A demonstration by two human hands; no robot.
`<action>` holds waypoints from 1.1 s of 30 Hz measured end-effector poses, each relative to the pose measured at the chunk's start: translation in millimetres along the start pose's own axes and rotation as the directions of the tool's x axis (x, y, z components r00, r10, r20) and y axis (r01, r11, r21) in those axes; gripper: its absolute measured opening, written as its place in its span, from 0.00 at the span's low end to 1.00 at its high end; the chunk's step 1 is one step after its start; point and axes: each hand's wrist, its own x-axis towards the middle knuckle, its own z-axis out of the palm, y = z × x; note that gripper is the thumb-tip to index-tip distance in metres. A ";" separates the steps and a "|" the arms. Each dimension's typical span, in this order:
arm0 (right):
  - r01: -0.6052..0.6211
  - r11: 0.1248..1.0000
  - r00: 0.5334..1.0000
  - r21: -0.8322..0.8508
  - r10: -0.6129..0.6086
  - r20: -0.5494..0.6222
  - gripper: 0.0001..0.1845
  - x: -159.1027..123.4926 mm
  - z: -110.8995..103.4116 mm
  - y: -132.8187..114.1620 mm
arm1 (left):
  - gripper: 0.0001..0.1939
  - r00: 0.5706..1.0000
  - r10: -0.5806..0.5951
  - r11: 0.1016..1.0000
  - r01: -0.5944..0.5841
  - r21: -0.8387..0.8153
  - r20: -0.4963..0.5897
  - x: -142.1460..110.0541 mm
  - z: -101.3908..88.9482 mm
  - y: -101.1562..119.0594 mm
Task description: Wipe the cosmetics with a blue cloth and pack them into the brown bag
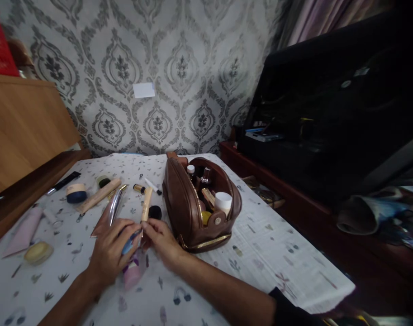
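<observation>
A slim beige tube (146,203) stands upright between my two hands, its lower end at my fingertips. My right hand (163,239) pinches that lower end between thumb and fingers. The curled fingers of my left hand (114,246) meet it from the other side. Under my left hand shows part of something blue (129,244), and below that a pink tube with purple marking (131,271); whether these are one thing is hidden. Right of my hands, an open brown cosmetic bag (182,206) holds a white-capped jar (223,201), a small bottle (191,170) and other items.
Around the patterned tablecloth (260,253) lie a round black item (155,212), a rose-gold tube (102,221), a long beige tube (101,194), a dark-based jar (76,193), a pink tube (25,231) and a yellowish round item (38,252). A large black screen (321,113) stands right.
</observation>
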 end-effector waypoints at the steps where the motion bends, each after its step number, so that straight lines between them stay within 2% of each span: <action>1: 0.009 0.996 1.000 -0.094 -0.006 0.028 0.30 -0.3 -0.5 0.5 | 0.07 1.000 -0.015 1.000 0.016 0.026 -0.019 -0.7 -0.4 -1.8; 3: 0.037 0.967 0.995 -0.253 -0.013 0.098 0.26 -2.0 -0.4 0.8 | 0.08 0.998 -0.034 0.997 0.037 0.074 -0.046 -1.3 -1.0 -5.2; 6: 0.133 0.906 0.984 -0.401 -0.071 0.166 0.21 -6.1 1.0 -1.5 | 0.09 0.998 -0.053 0.992 0.056 0.115 -0.024 -2.9 -0.3 -11.8; 9: 0.170 0.863 0.977 -0.475 -0.086 0.194 0.19 -8.2 1.7 -5.0 | 0.10 0.987 -0.162 0.980 0.159 0.122 0.015 -7.5 0.9 -23.0; 14: 0.116 0.873 0.979 -0.474 -0.019 0.205 0.23 -6.9 1.9 -6.0 | 0.14 0.907 -0.418 0.908 0.415 0.063 0.053 -15.5 -0.2 -45.9; 20: 0.113 0.866 0.980 -0.488 -0.017 0.196 0.25 -7.2 2.7 -6.2 | 0.16 0.783 -0.615 0.770 0.622 -0.141 0.096 -16.0 -2.1 -61.3; 24: 0.105 0.876 0.986 -0.472 -0.028 0.166 0.24 -7.1 2.3 -5.8 | 0.18 0.719 -0.677 0.678 0.693 -0.246 0.158 -16.7 -1.0 -63.2; 29: 0.098 0.877 0.987 -0.470 -0.026 0.157 0.22 -5.8 0.6 -3.6 | 0.19 0.700 -0.681 0.634 0.710 -0.305 0.214 -17.6 -0.2 -63.4; 33: 0.132 0.845 0.988 -0.518 -0.067 0.141 0.17 -5.0 -1.5 -2.9 | 0.18 0.661 -0.722 0.583 0.741 -0.334 0.205 -16.8 0.6 -65.3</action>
